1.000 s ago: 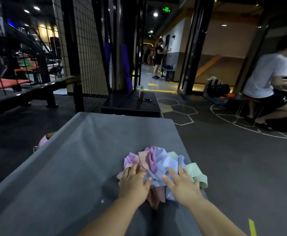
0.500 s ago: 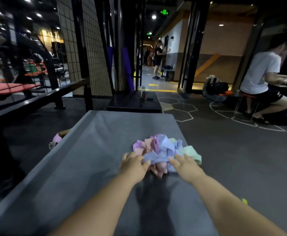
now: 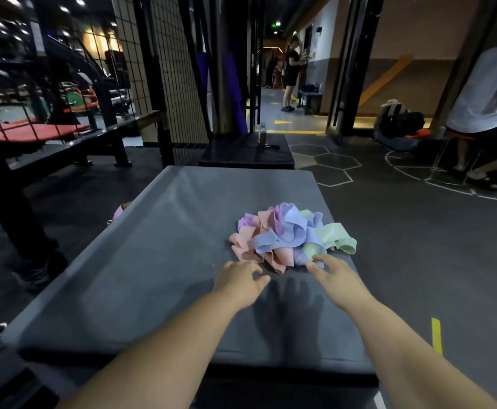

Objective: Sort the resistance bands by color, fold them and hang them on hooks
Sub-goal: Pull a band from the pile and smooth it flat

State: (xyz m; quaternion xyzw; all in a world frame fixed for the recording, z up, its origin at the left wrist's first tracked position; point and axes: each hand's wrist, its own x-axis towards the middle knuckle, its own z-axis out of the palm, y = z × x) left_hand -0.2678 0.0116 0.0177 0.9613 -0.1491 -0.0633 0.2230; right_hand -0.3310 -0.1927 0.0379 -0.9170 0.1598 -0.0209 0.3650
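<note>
From the head camera, a tangled heap of flat pastel elastic resistance bands [image 3: 288,237] lies on the wide counter draped in smooth grey cloth [image 3: 158,261], towards its right side. Peach-pink loops [image 3: 248,242] sit on the left of the heap, a lilac band [image 3: 247,221] behind them, periwinkle-blue bands [image 3: 291,228] in the middle and mint-green ones [image 3: 337,239] on the right.

Both bare forearms reach in from below. The left hand [image 3: 238,283] hovers with its fingers loosely spread and holds nothing, its fingertips just beside the peach-pink loops; whether they touch cannot be told. The right hand [image 3: 334,277] is also spread and relaxed, its fingertips at the near edge of the blue and green bands.

Beyond the counter stands a black box [image 3: 241,154] with a small bottle [image 3: 262,134] on top.
</note>
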